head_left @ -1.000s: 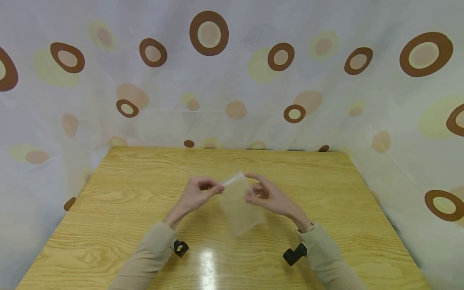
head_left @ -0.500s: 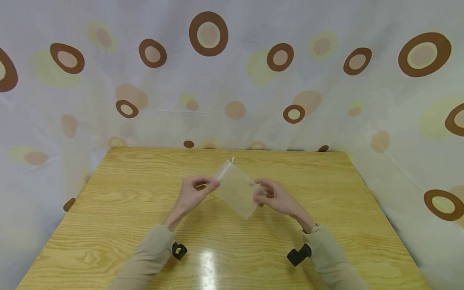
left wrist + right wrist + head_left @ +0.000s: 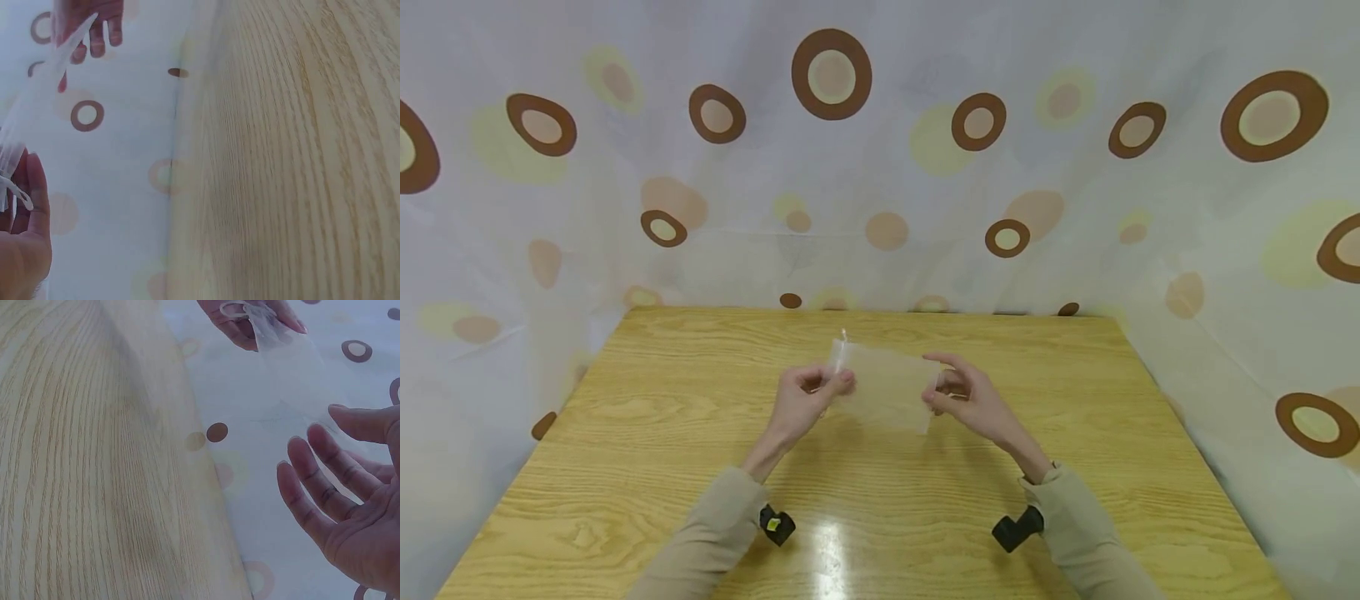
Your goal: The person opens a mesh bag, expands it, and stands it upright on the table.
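A small translucent drawstring bag is held up above the table, stretched roughly level between both hands. My left hand pinches its gathered top end between thumb and fingers. Beside that hand, a thin white cord loop sticks out. At the bag's other end is my right hand, thumb in front of the edge and fingers behind it. In the right wrist view, several fingers of the right hand are spread loosely below the bag. Whatever the bag may contain cannot be made out.
A wood-grain table lies beneath the hands. Pale curtains with brown and yellow circles stand behind it and along both sides. Each wrist wears a small black camera.
The bag has swung from hanging down to lying nearly level, its cord end turned to the left. My right hand has moved slightly right, to the bag's far edge.
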Demonstrator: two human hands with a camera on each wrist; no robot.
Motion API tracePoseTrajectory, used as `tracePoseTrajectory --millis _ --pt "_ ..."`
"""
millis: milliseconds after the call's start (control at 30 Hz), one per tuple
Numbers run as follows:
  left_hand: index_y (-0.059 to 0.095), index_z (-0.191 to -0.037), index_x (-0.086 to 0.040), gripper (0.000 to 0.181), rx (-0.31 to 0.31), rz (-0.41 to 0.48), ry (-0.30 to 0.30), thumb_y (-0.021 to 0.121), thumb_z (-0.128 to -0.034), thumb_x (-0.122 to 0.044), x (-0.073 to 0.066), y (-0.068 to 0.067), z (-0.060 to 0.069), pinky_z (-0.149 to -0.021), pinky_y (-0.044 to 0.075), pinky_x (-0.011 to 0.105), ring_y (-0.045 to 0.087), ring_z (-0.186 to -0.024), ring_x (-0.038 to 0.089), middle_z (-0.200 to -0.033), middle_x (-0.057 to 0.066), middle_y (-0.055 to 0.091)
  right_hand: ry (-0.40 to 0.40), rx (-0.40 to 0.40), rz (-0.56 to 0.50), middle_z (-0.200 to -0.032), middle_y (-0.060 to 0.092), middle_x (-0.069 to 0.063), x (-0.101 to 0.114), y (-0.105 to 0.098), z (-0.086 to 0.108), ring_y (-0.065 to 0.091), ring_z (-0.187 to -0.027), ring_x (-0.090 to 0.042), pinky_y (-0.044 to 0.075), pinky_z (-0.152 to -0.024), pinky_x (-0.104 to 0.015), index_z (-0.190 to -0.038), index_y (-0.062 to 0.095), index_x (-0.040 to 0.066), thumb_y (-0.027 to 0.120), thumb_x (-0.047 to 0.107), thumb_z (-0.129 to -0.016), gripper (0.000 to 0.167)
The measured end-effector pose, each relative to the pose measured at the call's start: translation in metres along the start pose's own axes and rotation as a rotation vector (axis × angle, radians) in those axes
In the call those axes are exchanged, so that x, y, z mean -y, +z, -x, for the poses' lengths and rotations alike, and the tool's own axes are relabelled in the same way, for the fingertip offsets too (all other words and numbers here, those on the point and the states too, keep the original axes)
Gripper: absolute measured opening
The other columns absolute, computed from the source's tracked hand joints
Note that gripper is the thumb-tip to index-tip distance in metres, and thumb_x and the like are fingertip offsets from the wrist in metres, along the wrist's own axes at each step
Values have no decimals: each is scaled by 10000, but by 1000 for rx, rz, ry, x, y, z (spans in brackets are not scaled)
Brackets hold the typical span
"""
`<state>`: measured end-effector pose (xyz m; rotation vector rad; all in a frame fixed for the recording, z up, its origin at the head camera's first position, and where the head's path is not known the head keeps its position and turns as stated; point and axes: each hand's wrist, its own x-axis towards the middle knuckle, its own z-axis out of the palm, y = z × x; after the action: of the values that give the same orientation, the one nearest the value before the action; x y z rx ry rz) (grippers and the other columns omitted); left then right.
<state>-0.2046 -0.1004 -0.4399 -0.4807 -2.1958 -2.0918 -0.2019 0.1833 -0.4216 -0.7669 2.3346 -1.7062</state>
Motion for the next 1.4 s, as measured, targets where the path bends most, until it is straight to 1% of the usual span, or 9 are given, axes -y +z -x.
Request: tracePoseTrajectory --millis 200,400,533,700,800,933,1100,1267,1400 --pt "717 -985 137 268 -64 78 6 659 -984 -125 2 3 0 -844 586 253 738 -816 49 -865 -175 767 106 51 -11 -1079 719 -281 -1 2 -1 733 -866 -191 620 -791 -413 -1288 578 -41 613 153 -1016 336" --pt "712 -1014 116 224 -83 98 -29 707 -943 -96 3 3 0 -856 596 264 729 -835 65 -913 -112 781 37 -44 -20 -920 686 -342 -3 4 -2 716 -745 -164 620 -688 -357 -1028 655 -108 572 47 -1019 176" --pt "535 -1158 -6 301 -104 182 -92 717 -925 -59 1 1 2 -855 603 266 745 -874 106 -952 -94 768 38 -67 28 -788 664 -234 -3 4 -2 642 -651 -100 587 -620 -295 -986 682 -41 592 51 -1009 131" --pt "333 -1384 -89 598 46 240 -99 708 -922 -22 -2 -4 0 -875 619 352 754 -897 175 -1124 119 736 49 9 84 -787 648 -44 -1 4 0 551 -600 -60 540 -590 -268 -1021 716 18 609 116 -1013 146" --pt "361 -1462 -105 672 207 128 -117 747 -913 -94 -1 -3 -1 -901 610 382 723 -1036 250 -1265 224 673 56 21 89 -848 678 -48 1 5 0 523 -592 -54 518 -578 -271 -1036 727 25 610 136 -1015 162" --pt "419 -1489 -153 709 336 -81 -94 790 -893 -252 1 5 -2 -1005 540 432 554 -1274 371 -1454 152 562 70 39 100 -834 657 -78 4 9 -3 488 -580 -54 495 -569 -272 -1023 727 27 616 152 -1014 167" --pt "488 -1468 -131 606 352 -198 -12 746 -931 -242 2 15 -3 -1027 473 508 520 -1275 367 -1394 128 602 52 74 100 -758 568 -96 7 14 -5 437 -557 -52 442 -540 -243 -975 710 34 610 128 -1013 142" --pt "669 -1250 10 329 310 -109 -47 690 -964 -153 1 22 -1 -888 599 423 684 -1009 439 -1088 253 724 32 24 78 -831 582 -114 4 17 -5 486 -608 -98 476 -559 -262 -968 678 6 612 102 -1008 123" --pt "704 -1159 60 273 240 -57 -80 679 -965 -130 -1 27 0 -809 623 312 736 -881 297 -1088 318 708 64 -42 20 -1017 651 -197 0 21 -4 632 -816 -140 571 -713 -319 -1091 669 -11 638 136 -999 176"
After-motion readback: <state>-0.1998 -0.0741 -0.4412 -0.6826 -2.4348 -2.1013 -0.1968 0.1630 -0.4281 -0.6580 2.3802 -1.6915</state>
